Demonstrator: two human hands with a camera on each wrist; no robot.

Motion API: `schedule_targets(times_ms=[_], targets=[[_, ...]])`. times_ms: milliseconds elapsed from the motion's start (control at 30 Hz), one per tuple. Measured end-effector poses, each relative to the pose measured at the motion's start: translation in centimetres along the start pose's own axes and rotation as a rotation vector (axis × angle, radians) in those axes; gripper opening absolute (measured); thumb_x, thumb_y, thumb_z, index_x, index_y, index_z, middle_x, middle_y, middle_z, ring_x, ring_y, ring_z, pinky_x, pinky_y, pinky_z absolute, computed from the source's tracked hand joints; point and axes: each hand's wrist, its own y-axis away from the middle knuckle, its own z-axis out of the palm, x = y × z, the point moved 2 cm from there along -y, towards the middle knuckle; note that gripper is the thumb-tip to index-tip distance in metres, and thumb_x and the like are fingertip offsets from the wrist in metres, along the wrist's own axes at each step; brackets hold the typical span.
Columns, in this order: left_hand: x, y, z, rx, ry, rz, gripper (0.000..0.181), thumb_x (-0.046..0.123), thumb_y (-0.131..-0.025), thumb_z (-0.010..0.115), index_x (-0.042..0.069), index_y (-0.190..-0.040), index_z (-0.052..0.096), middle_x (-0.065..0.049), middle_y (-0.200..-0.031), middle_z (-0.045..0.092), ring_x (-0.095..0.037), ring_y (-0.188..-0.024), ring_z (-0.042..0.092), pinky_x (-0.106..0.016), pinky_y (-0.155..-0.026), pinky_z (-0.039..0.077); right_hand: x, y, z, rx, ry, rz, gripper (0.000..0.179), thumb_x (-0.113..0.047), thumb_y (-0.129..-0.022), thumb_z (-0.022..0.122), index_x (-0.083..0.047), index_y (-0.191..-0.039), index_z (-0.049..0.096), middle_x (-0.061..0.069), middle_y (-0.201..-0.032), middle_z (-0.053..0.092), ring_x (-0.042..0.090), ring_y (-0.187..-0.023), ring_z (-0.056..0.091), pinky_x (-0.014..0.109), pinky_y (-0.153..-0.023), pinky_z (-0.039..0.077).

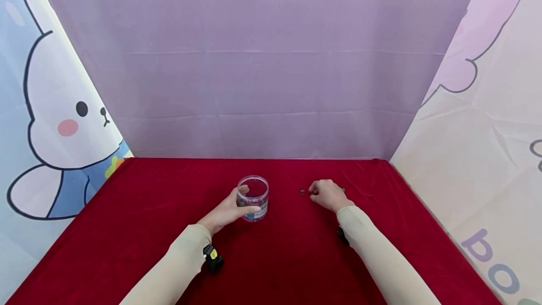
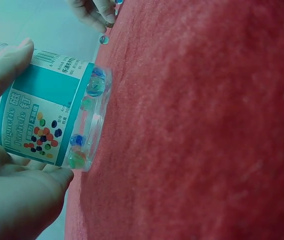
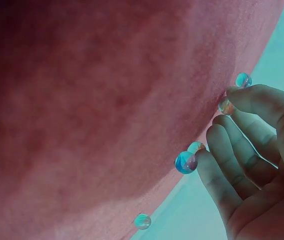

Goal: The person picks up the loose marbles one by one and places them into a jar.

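Note:
My left hand [image 1: 226, 211] grips a clear plastic jar [image 1: 253, 198] round its side, thumb across the printed label. The jar stands open at the top. Several coloured glass marbles [image 2: 95, 86] lie at its bottom in the left wrist view. To the right, my right hand [image 1: 329, 195] is low over the cloth. Its thumb and forefinger pinch an orange-tinted marble [image 3: 226, 106] in the right wrist view. A blue marble [image 3: 186, 162] and a partly hidden one [image 3: 197, 146] lie beside its outer fingers. Another marble [image 1: 302, 191] is just left of that hand.
Red velvety cloth [image 1: 288, 258] covers the table. One loose marble [image 3: 143, 221] and another marble [image 3: 243, 80] lie farther from the fingers in the right wrist view. A lilac curtain [image 1: 262, 69] hangs behind, with printed cartoon panels [image 1: 63, 107] at both sides.

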Motion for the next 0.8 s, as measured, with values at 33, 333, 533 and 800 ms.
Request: schedule_targets(times_ms=[33,333,533,800], targets=[[-0.05,-0.02,0.02,0.001,-0.001,-0.002,0.097,0.038,-0.085,0.081,0.010,-0.157,0.022,-0.011,-0.159,0.030,-0.034,-0.139,0.032,-0.059,-0.107,0.036,0.04,-0.02,0.07,-0.002,0.002,-0.001,0.016,-0.014,-0.089,0.076,-0.009,-0.104,0.074,0.004,-0.099,0.068,0.020,-0.091,0.063,0.038,-0.080,0.055],[0.09,0.00,0.05,0.003,-0.005,-0.008,0.098,0.038,-0.085,0.081,0.010,-0.157,0.022,-0.011,-0.158,0.030,-0.035,-0.139,0.032,-0.060,-0.108,0.035,-0.05,-0.19,0.10,-0.018,0.001,-0.006,0.014,-0.011,-0.091,0.074,-0.009,-0.104,0.074,0.005,-0.100,0.068,0.020,-0.091,0.063,0.038,-0.080,0.055],[0.24,0.08,0.02,-0.005,-0.004,-0.005,0.098,0.038,-0.085,0.081,0.010,-0.157,0.021,-0.012,-0.159,0.029,-0.035,-0.140,0.031,-0.060,-0.109,0.034,-0.24,-0.12,0.08,-0.026,0.015,-0.016,0.014,-0.009,-0.092,0.072,-0.008,-0.106,0.075,0.006,-0.104,0.068,0.020,-0.091,0.063,0.038,-0.081,0.055],[0.35,0.22,0.03,-0.006,-0.005,-0.003,0.097,0.038,-0.086,0.080,0.009,-0.157,0.021,-0.012,-0.159,0.029,-0.035,-0.140,0.031,-0.060,-0.108,0.035,-0.31,0.08,-0.11,-0.021,0.026,-0.011,0.015,-0.009,-0.092,0.072,-0.009,-0.106,0.075,0.005,-0.104,0.069,0.020,-0.092,0.063,0.038,-0.081,0.055]])
